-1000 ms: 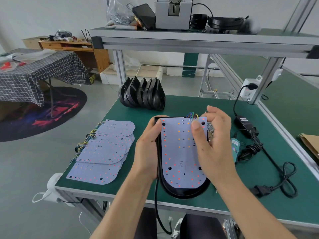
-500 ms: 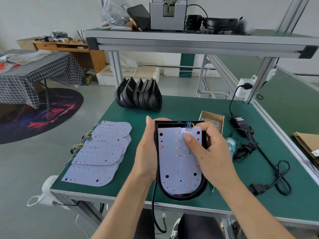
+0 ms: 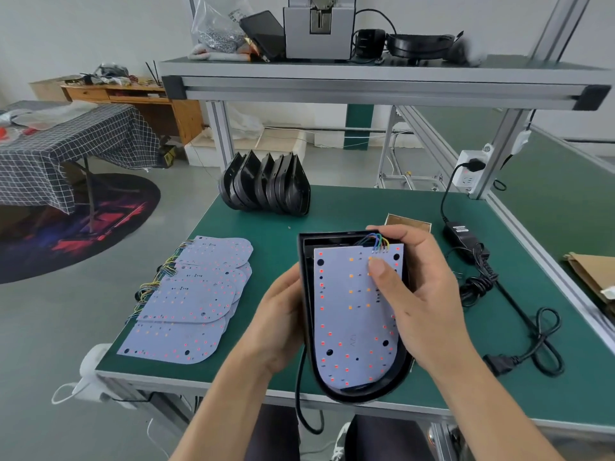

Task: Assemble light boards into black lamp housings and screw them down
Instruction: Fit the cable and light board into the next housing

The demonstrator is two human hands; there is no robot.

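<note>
A black lamp housing [image 3: 307, 314] is held tilted above the table's front edge, its black cable hanging down below. My left hand [image 3: 276, 327] grips its left wall from behind. A pale light board [image 3: 346, 314] with red and orange LEDs lies inside the housing, coloured wires at its top right corner. My right hand [image 3: 416, 294] holds the housing's right side, with the thumb pressing on the board's upper part and the fingers curled over the top right corner.
Several loose light boards [image 3: 189, 301] are stacked on the green table [image 3: 349, 207] at the left. A row of black housings [image 3: 266, 184] stands at the back. A cardboard screw box [image 3: 407, 222], a power adapter [image 3: 461, 232] and coiled cables [image 3: 532, 344] lie to the right.
The board has slid down into the housing, leaving a gap at the housing's top. My right thumb has shifted on the board; the left hand keeps its grip.
</note>
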